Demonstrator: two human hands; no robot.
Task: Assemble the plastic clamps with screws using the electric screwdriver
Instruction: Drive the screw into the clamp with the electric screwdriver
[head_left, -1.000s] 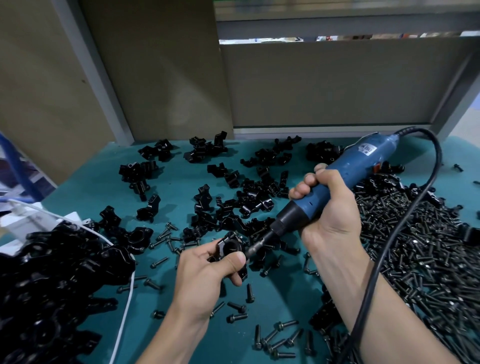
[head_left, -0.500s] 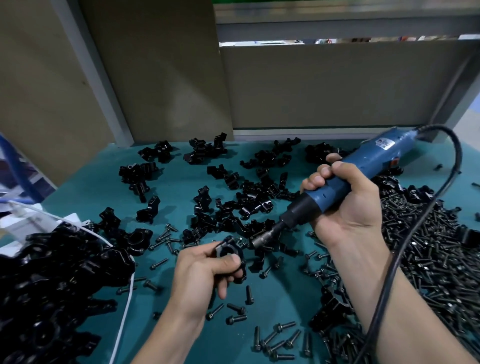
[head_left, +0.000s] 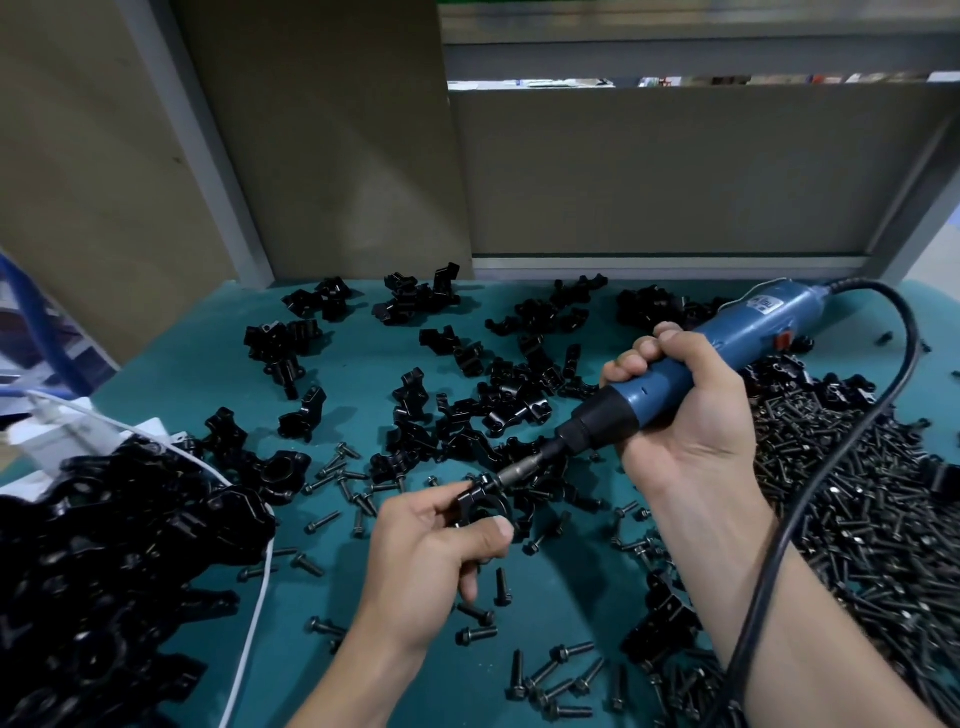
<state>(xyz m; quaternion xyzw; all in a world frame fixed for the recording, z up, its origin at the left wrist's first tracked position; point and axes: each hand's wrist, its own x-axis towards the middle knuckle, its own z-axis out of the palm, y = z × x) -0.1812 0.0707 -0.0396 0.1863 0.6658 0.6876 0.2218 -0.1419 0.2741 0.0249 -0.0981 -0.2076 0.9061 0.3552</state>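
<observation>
Black plastic clamp (head_left: 483, 512), a small ring-shaped piece, was held just above the teal table (head_left: 571, 597) in the head view, pinched between the thumb and curled fingers of the left hand (head_left: 431, 571). The right hand (head_left: 685, 415) was clenched round the blue barrel of the corded electric screwdriver (head_left: 727, 353). Its slim metal bit (head_left: 514, 475) slanted down from the right and met the clamp's upper edge. A screw probably sat there, but the joint was too dark and small to read.

The likeliest trouble was the bit slipping. It came in at a slant, and if it was not in line with the screw it could jump out and skid toward the left thumb, which lay close below. The clamp hung in the air with nothing to brace it, so the driver's torque could twist it out of that light pinch or start the screw crooked in the plastic thread. Driving too long could strip the thread or crack the clamp.

The black power cord (head_left: 810, 499) looped over the heap of black screws (head_left: 857, 493) on the right. A tug on it could drag screws off the table or pull the tool off its line.
</observation>
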